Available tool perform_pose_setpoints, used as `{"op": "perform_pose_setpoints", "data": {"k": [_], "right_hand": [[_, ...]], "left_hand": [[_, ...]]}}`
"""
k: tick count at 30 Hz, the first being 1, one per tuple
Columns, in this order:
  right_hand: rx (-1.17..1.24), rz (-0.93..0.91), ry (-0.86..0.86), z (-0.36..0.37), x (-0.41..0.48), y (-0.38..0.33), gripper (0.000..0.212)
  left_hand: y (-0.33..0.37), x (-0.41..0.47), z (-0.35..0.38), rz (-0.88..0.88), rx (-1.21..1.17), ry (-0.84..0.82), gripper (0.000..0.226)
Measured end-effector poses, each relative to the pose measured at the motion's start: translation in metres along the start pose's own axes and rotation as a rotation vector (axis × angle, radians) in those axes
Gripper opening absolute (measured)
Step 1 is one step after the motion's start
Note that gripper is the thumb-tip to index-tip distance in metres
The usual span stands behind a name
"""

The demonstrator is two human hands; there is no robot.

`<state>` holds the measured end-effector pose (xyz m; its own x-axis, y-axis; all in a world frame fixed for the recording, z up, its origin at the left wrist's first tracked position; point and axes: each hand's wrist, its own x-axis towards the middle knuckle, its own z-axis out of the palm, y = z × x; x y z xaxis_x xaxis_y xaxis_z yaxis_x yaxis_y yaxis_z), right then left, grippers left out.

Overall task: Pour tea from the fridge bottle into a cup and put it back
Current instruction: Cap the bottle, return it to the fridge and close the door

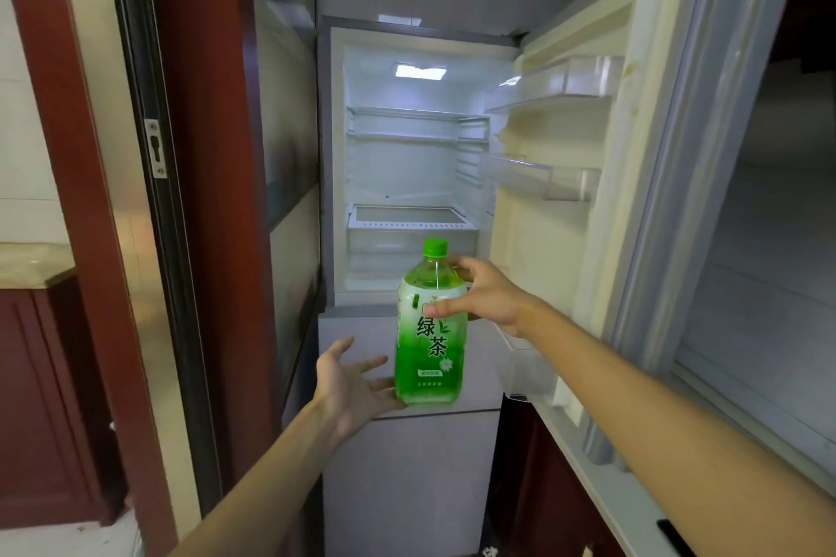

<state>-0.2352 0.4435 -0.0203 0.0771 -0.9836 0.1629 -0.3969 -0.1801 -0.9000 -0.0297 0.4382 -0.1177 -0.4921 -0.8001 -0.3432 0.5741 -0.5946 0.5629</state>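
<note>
A large green tea bottle (pixel 430 344) with a green cap and a green-and-white label stands upright in the air in front of the open fridge (pixel 409 176). My right hand (pixel 486 298) grips its upper shoulder, thumb across the front of the label. My left hand (pixel 350 380) is spread flat, palm up, with its fingertips against the bottle's lower left edge. No cup is in view.
The fridge door (pixel 642 204) swings open to the right, with clear door bins. Inside, the lit shelves hold nothing I can see. A dark red door frame (pixel 203 176) stands close on the left; closed lower fridge drawers (pixel 407 466) sit below the bottle.
</note>
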Motion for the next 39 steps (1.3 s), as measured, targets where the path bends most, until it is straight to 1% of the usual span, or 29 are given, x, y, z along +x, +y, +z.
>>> {"op": "perform_pose_setpoints", "data": {"k": [7,11,16,24,28,34,39], "right_hand": [[0.008,-0.034,0.024,0.003,0.034,-0.005,0.072],[0.022,-0.06,0.039,0.001,0.053,0.0,0.074],[0.051,-0.072,0.032,-0.006,0.086,0.013,0.069],[0.064,-0.114,0.004,-0.03,0.165,0.034,0.066],[0.082,-0.126,-0.01,-0.047,0.205,0.041,0.061],[0.086,-0.147,-0.02,-0.067,0.258,0.052,0.065],[0.073,-0.16,-0.056,-0.078,0.277,0.059,0.065]], "left_hand": [[0.026,0.023,-0.002,0.012,-0.033,-0.02,0.073],[0.038,0.044,-0.003,0.02,-0.041,-0.027,0.072],[0.051,0.074,0.0,0.022,-0.038,-0.019,0.072],[0.084,0.143,0.016,0.093,-0.004,0.028,0.072],[0.099,0.178,0.031,0.117,0.003,0.048,0.071],[0.118,0.222,0.045,0.168,0.004,0.05,0.076],[0.126,0.252,0.045,0.17,0.019,0.031,0.077]]}}
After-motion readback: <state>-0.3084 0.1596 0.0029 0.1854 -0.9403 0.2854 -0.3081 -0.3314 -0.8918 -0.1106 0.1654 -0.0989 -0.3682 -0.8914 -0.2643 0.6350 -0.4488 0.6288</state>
